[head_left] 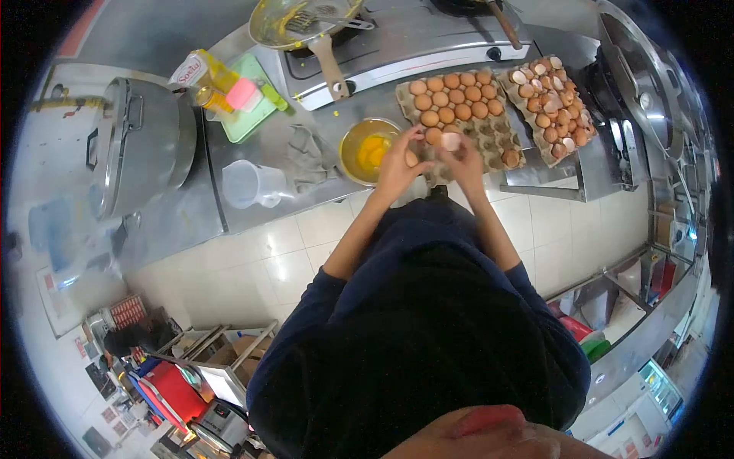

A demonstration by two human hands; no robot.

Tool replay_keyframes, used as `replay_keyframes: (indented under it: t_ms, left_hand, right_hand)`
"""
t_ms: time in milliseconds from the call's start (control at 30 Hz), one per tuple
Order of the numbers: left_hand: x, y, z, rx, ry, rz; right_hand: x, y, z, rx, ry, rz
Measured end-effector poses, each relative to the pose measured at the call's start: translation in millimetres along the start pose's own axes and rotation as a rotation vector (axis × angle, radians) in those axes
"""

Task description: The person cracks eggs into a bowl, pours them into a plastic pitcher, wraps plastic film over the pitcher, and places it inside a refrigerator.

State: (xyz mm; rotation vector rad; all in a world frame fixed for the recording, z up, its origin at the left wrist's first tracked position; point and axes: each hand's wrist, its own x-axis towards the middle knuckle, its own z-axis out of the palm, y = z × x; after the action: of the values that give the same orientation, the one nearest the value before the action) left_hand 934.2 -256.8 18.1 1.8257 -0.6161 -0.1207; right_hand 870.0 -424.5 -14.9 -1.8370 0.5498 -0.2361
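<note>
Clearly, both hands are busy just above the near edge of the counter (231,153), between a metal bowl (349,145) and a cardboard egg tray (490,138). We see the left hand (397,164) with its fingers curled around a brown egg (411,158), though we cannot tell whether that one is whole or only a shell. The right hand (465,163) grips an eggshell (451,141) by the fingertips, its pale inside turned towards us, over the near part of the tray. Next to the left hand sits the bowl, with bright yellow yolk (373,151) pooled in it. Whole brown eggs (456,96) fill the far rows of the tray, while many of the nearer cups on its right side are bare. To the right of it we find a second tray (533,131), heaped with broken shells (560,103). Beyond the eggs we have a stove (413,57), and at its left end rests a yellow-smeared pan (267,27) with a wooden handle, a metal utensil (304,18) lying inside. Left of the bowl we make out a crumpled grey cloth (309,159), then a clear plastic jug (248,183). Farther back, a pale green board (258,122) carries a pink item (243,94), too small for us to identify. At the far left stands a large metal pot (149,145), and light tiles (306,229) cover the floor below.
</note>
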Motion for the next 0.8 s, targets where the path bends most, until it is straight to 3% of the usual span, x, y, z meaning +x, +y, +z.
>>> replay_keyframes:
  t_ms: [33, 100, 167, 200, 233, 267, 333, 367, 433, 533, 667, 733, 800]
  left_hand:
    - [2, -1, 7, 0.004, -0.022, -0.013]
    - [8, -7, 13, -0.057, -0.038, -0.080]
    - [13, -17, 14, -0.116, -0.058, -0.149]
    - [15, -25, 9, -0.336, -0.088, -0.399]
    - [15, -33, 4, -0.555, -0.116, -0.650]
    - [12, -42, -1, -0.553, -0.114, -0.654]
    - [6, -59, -12, -1.094, 0.018, -0.653]
    - [4, -56, -16, -1.090, 0.022, -0.656]
    - [-4, -46, -24, -0.962, 0.194, -0.667]
    - [-16, -43, -41, -0.900, 0.230, -0.576]
    - [-33, -46, -59, -0.881, 0.432, -0.560]
    - [-43, -58, -64, -1.012, 0.436, -0.607]
    - [-44, -52, -66, -1.003, 0.479, -0.593]
  right_hand:
    - [-2, 0, -20, -0.094, 0.152, -0.192]
    - [2, 37, -61, -0.651, 0.349, -0.345]
    - [-1, 58, -80, -0.782, 0.319, -0.237]
    - [-1, 68, -86, -0.914, 0.296, -0.127]
    - [0, 79, -88, -0.900, 0.272, -0.131]
    - [2, 75, -86, -0.898, 0.268, -0.130]
    - [6, 53, -74, -0.959, 0.352, -0.229]
    - [13, 55, -69, -0.956, 0.347, -0.227]
    - [41, 60, -54, -0.769, -0.048, -0.537]
    - [60, 49, -27, -0.849, -0.161, -0.627]
    - [80, 68, -14, -0.886, -0.164, -0.694]
    - [73, 57, -19, -0.630, -0.205, -0.480]
    - [68, 38, -12, -0.512, -0.165, -0.486]
